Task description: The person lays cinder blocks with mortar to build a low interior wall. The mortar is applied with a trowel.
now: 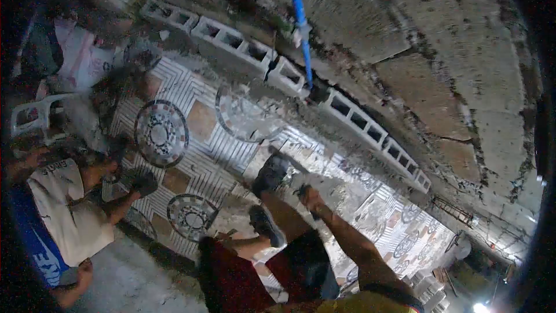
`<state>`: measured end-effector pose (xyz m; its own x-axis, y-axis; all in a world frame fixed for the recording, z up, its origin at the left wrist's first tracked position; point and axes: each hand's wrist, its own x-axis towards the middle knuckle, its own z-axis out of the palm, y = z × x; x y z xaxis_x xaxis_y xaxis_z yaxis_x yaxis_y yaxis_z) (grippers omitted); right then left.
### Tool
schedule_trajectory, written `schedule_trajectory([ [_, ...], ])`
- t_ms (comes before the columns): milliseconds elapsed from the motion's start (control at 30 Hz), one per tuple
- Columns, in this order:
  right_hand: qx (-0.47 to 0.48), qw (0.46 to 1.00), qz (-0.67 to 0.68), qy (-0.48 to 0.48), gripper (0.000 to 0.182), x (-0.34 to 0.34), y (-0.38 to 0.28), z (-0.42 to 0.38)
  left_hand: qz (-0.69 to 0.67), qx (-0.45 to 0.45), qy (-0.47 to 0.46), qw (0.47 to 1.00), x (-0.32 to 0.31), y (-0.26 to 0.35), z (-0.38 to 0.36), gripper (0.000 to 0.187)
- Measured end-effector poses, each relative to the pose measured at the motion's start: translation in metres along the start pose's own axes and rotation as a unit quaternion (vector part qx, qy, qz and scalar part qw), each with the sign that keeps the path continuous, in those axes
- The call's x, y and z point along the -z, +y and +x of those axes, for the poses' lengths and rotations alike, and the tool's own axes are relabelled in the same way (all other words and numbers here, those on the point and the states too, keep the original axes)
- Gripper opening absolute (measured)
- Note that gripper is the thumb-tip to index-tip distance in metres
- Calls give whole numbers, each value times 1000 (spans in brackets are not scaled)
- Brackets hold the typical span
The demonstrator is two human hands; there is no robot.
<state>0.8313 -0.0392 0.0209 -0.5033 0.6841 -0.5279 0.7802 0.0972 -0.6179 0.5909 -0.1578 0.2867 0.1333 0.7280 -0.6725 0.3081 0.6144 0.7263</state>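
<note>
Head view, dark slim object (302,191): toward 5 o'clock from the centre, over the patterned floor; too dim to name.
Right hand (313,199): curled narrow around the dark slim object, its bare forearm running back toward 5 o'clock.
Left hand: not clearly made out beside the legs, so whether it is wide, narrow or holding anything cannot be told.
Shoes: two dark ones, the farther (270,175) at 6 o'clock, the nearer (266,223) below it.
Floor (223,145): tile-patterned, with round motifs and striped bands; rough grey patches lie near the right hand.
Co-worker (75,203): low at 8 o'clock, pale shirt, a dark-covered hand (145,184) near the tiles.
Hollow blocks (284,75): a row from 11 o'clock round to nearly 4.
Blue pipe (296,6): at 12 o'clock, its lower end by the blocks.
Sack (87,61): pale, 10 o'clock.
Lamp (480,308): glaring, 4 o'clock.
</note>
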Motion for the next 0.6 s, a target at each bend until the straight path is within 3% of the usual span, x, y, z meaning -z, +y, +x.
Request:
schedule_trajectory([
  [33,-21,999,7,-39,20,25,-48,32,9,-20,-10,1000,11,1,10,25],
  [133,2,998,-9,-67,19,37,-105,117,47,-121,-39,991,45,11,49,24],
  [233,60,993,-59,-86,17,42,-141,196,79,-302,-82,946,75,30,104,24],
  [300,120,982,-107,-96,17,47,-159,249,103,-444,-93,885,98,35,154,23],
  [467,320,929,-186,-1,18,17,-198,400,318,-392,-131,853,151,-63,240,21],
  [500,451,855,-216,139,8,13,-212,427,358,-384,-138,840,161,-78,254,21],
  [533,516,801,-229,201,3,9,-225,452,393,-380,-145,825,169,-89,270,20],
  [567,570,737,-243,272,5,6,-240,476,423,-377,-155,809,171,-102,288,20],
  [600,564,693,-342,291,5,4,-266,488,449,-372,-164,796,174,-110,304,20],
])
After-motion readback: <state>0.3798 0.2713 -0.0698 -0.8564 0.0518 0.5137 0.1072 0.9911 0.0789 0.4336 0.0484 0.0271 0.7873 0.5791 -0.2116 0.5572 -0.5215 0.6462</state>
